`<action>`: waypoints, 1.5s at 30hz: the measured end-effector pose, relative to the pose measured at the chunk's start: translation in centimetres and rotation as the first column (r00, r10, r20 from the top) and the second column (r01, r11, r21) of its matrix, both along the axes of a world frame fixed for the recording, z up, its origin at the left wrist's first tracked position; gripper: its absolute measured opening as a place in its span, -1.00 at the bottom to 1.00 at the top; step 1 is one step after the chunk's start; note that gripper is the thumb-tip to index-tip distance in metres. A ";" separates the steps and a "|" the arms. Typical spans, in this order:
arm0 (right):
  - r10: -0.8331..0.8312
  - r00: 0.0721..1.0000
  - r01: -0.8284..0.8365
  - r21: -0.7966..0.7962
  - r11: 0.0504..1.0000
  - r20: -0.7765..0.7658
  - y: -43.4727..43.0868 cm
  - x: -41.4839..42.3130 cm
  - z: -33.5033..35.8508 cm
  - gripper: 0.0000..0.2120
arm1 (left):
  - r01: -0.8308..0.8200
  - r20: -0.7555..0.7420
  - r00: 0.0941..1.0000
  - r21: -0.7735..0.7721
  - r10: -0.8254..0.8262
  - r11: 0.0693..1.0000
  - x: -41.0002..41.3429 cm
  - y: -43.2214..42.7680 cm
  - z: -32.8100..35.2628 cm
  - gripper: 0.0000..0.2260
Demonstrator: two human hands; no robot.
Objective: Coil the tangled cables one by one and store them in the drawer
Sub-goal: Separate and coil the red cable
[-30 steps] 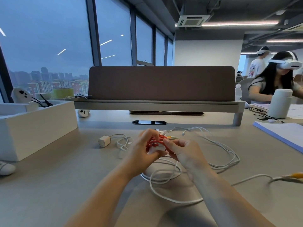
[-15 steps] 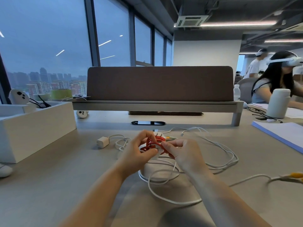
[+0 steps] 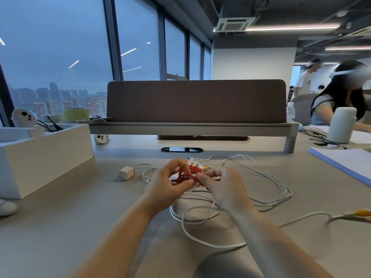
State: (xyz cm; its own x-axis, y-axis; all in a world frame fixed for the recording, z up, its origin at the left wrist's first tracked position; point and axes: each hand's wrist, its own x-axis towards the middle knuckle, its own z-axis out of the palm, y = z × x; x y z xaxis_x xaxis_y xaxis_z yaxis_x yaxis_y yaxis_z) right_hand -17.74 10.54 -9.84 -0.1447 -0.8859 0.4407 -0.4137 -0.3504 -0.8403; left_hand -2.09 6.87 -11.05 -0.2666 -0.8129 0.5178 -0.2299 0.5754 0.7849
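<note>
Above the middle of the desk, my left hand (image 3: 170, 185) and my right hand (image 3: 222, 185) together hold a red cable (image 3: 187, 174) wound round a white charger block (image 3: 194, 164). Fingers of both hands curl round the red loops. Under and to the right of my hands, a tangle of white cables (image 3: 267, 189) lies loose on the desk. A small white plug adapter (image 3: 126, 173) with its own white cord lies to the left. A cable with yellow connectors (image 3: 359, 214) runs off at the right edge. No drawer is in view.
A white open box (image 3: 40, 157) stands at the left, with a white controller (image 3: 22, 117) behind it. A brown divider screen (image 3: 195, 101) on a shelf closes the back. At the right are a paper stack (image 3: 345, 163), a white bottle (image 3: 341, 125) and a seated person wearing a headset (image 3: 341, 97).
Both hands have shifted slightly on the red cable, turning the bundle between them. The white cables on the desk lie as before.
</note>
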 end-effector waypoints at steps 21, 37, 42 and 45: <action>0.104 0.987 -0.125 0.187 0.974 0.119 -0.6 0.0 -0.3 -0.91 | -0.011 0.030 0.999 -0.022 0.012 1.000 -0.1 0.0 -0.1 -0.80; 0.136 0.991 -0.136 0.043 0.990 0.006 -0.5 0.1 -0.5 -0.82 | -0.001 0.007 1.000 -0.043 0.002 0.999 -0.3 0.0 -0.3 -0.74; 0.130 0.971 -0.146 -0.064 0.987 -0.202 -0.7 0.2 -0.6 -0.75 | 0.029 0.008 1.000 -0.048 -0.029 0.998 -0.3 0.1 -0.2 -0.76; 0.124 0.960 -0.152 -0.097 0.984 -0.252 -0.9 0.1 -0.7 -0.77 | 0.047 -0.001 0.999 -0.045 -0.048 0.998 -0.4 0.2 -0.1 -0.77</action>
